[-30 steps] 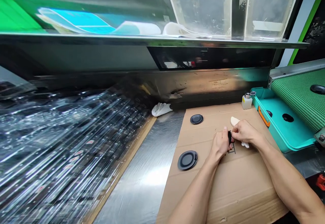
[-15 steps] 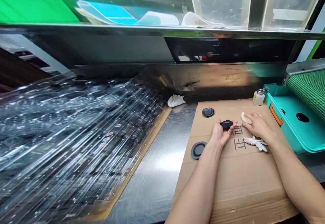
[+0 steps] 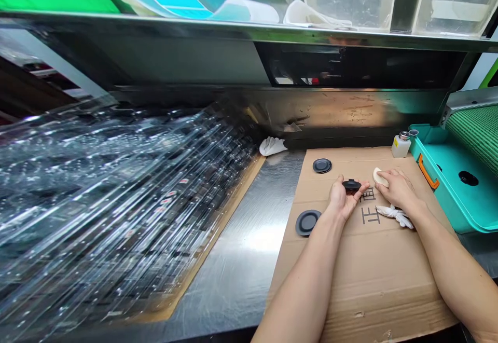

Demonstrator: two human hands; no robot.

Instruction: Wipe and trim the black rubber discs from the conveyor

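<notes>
A black rubber cap (image 3: 351,186) rests in the cupped fingers (image 3: 339,190) of the left hand (image 3: 341,200), not tightly pinched; a second ago both hands were on it. The right hand (image 3: 395,191) lies spread, fingertips against a cream foam pad (image 3: 380,176) (rounded, soft-looking). Around them on the creased cardboard (image 3: 373,286) lie a crumpled white glove (image 3: 395,216) and two flat black discs (image 3: 307,222), with a small dispenser bottle (image 3: 400,146) beyond, on the steel table (image 3: 241,265).

Your left forearm (image 3: 303,286) and right forearm (image 3: 447,265) are bare and lean, the left running out through the bottom edge of the view, the right through the lower right corner. Your left hand (image 3: 342,200) and right hand (image 3: 395,190) are ungloved, with slim fingers.
</notes>
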